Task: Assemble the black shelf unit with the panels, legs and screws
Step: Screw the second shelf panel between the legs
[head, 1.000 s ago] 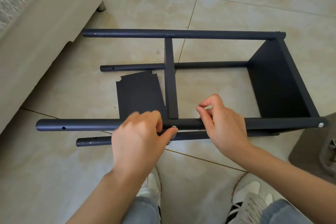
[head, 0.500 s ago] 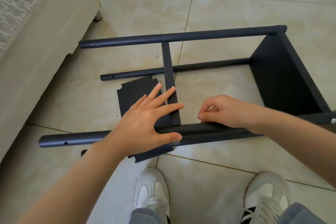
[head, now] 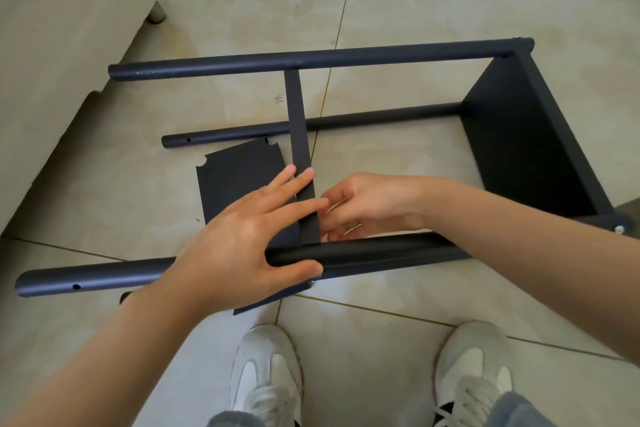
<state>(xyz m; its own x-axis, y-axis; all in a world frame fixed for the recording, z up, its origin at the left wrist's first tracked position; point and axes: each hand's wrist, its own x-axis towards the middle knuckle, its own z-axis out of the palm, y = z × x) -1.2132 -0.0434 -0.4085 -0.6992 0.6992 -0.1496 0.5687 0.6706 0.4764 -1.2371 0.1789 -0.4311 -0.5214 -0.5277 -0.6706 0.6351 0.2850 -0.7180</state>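
The left hand point(head: 242, 246) lies flat, fingers spread straight, while the right hand point(head: 367, 208) beside it has fingers curled.

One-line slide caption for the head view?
Left hand presses the middle panel at the near leg of the side-lying shelf unit; right hand at the joint.

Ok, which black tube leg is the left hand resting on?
The front upper black metal tube leg, closest to the person; the thumb of the left hand lies along it.

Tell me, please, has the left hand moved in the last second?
Yes. The left hand reached forward over the near leg, fingers now flat on the middle panel.
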